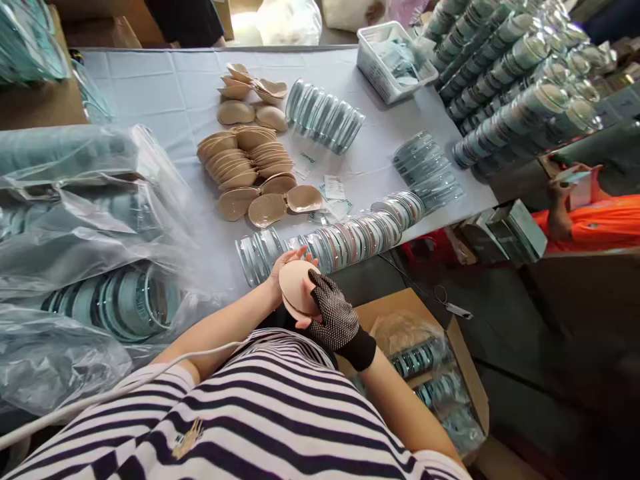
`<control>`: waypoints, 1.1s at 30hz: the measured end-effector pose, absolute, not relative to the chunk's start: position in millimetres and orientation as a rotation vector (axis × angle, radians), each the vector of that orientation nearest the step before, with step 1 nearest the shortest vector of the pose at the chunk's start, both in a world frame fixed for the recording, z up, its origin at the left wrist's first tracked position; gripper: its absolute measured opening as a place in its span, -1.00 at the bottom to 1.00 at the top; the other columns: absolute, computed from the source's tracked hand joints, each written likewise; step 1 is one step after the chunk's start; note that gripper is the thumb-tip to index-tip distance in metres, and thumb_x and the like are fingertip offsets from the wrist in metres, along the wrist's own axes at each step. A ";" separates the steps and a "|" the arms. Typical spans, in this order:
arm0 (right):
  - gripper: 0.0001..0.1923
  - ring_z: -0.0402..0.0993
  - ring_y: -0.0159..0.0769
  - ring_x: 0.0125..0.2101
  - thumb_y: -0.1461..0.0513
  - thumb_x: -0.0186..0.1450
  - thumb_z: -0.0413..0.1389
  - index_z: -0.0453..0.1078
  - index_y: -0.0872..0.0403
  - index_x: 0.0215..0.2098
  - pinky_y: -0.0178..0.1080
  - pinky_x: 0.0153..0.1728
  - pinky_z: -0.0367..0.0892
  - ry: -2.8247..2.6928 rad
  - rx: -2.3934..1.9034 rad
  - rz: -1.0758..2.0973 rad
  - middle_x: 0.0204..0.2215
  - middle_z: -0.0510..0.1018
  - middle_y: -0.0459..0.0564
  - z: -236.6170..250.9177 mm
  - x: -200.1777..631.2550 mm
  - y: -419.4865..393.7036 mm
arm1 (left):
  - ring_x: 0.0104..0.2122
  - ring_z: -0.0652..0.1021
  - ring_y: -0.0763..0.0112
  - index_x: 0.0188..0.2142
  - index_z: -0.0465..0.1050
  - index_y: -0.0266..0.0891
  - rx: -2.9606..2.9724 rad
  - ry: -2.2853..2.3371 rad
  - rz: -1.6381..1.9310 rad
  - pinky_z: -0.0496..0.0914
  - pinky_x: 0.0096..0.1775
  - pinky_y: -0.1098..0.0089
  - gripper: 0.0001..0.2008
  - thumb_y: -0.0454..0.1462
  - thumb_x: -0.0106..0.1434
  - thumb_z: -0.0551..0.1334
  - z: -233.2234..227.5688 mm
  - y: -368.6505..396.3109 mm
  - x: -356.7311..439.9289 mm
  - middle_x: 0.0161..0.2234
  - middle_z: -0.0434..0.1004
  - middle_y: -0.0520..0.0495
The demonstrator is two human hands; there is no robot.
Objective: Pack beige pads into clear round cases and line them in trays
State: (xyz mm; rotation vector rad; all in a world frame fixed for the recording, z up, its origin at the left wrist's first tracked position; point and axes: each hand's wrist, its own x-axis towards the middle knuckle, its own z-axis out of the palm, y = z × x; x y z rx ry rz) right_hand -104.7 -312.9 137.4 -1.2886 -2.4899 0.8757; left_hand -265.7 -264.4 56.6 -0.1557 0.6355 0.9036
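Note:
Close to my body, both hands hold a beige bra cup pair (296, 283), its two cups pressed one over the other. My left hand (278, 272) is bare and wraps round the far left side, its fingertips showing behind the cups. My right hand (334, 312), in a dotted dark glove with bare fingertips, grips the right side. Just beyond my hands lies a row of clear round plastic cases (345, 239). Further off are a nested stack of beige bra cups (245, 160) and a loose bra cup pair (267, 210). Small printed cards (334, 188) lie beside them.
Bagged cases (100, 300) crowd the left side. More cases stand on the white table (155, 87), with a white basket (395, 87) at its far right. Tall case stacks (510, 120) rise beyond. An open carton (470, 367) sits low right, and a person in orange (600, 223) is nearby.

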 end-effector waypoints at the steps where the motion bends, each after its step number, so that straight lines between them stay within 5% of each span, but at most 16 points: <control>1: -0.11 0.00 0.05 0.34 -0.10 0.21 0.17 0.08 0.13 0.37 0.12 0.28 0.11 -2.445 -1.282 0.881 0.35 0.11 0.22 131.0 -101.0 -327.3 | -0.15 0.60 0.13 -0.01 0.42 -0.14 -0.232 0.594 0.842 0.39 -0.03 0.06 -0.65 -0.12 0.23 0.20 54.1 -272.3 -263.1 -0.24 0.60 -0.08; 9: -0.12 -0.03 0.00 0.36 -0.13 0.32 0.04 -0.10 0.14 0.42 0.09 0.30 0.09 -2.237 -1.293 1.042 0.36 0.05 0.25 124.8 -73.0 -355.7 | -0.11 0.58 -0.01 -0.01 0.46 -0.21 -0.427 0.465 0.500 0.31 0.04 -0.07 -0.43 0.14 0.19 0.19 56.1 -305.8 -248.2 -0.11 0.59 -0.23; 13: -0.02 -0.11 0.12 0.37 -0.21 0.18 0.16 0.07 0.17 0.36 0.16 0.29 0.07 -2.348 -1.200 0.798 0.35 0.05 0.30 127.5 -65.4 -338.2 | -0.25 0.60 0.06 -0.09 0.49 -0.17 -0.347 0.443 0.520 0.36 -0.05 -0.05 -0.54 0.08 0.19 0.22 62.8 -281.0 -243.8 -0.20 0.62 -0.14; 17: -0.28 0.09 -0.01 0.31 -0.08 0.35 0.03 0.11 0.13 0.34 0.07 0.24 0.21 -2.339 -1.340 0.602 0.31 0.19 0.26 121.6 -59.1 -318.2 | -0.30 0.60 0.11 -0.22 0.48 -0.28 -0.378 0.552 0.531 0.43 -0.13 0.07 -0.59 0.01 0.14 0.25 74.8 -262.9 -233.2 -0.30 0.61 -0.16; 24: -0.17 0.12 0.05 0.29 -0.04 0.27 0.16 0.05 0.12 0.38 0.08 0.21 0.25 -2.498 -1.267 0.684 0.30 0.19 0.28 99.7 -50.8 -299.6 | -0.33 0.58 0.03 -0.26 0.45 -0.23 -0.291 0.680 0.544 0.45 -0.22 -0.05 -0.72 -0.15 0.04 0.23 70.2 -253.5 -225.5 -0.29 0.60 -0.14; 29: -0.38 0.38 -0.11 0.15 0.19 0.32 0.08 0.14 0.03 0.34 -0.11 0.09 0.39 -2.406 -1.393 0.807 0.23 0.35 0.13 90.9 -42.2 -295.4 | -0.26 0.59 -0.03 -0.16 0.42 -0.23 -0.175 0.900 0.420 0.45 -0.21 -0.06 -0.58 0.02 0.16 0.13 63.7 -257.5 -226.0 -0.25 0.58 -0.20; 33: -0.61 0.55 -0.13 -0.07 0.15 0.33 0.00 0.44 0.08 0.06 -0.10 -0.05 0.48 -1.891 -1.580 0.842 -0.05 0.59 0.10 63.2 -29.1 -297.9 | -0.10 0.55 0.03 -0.05 0.42 -0.18 0.301 0.957 0.537 0.43 -0.14 0.11 -0.46 0.16 0.21 0.10 59.6 -250.3 -232.3 -0.11 0.54 -0.20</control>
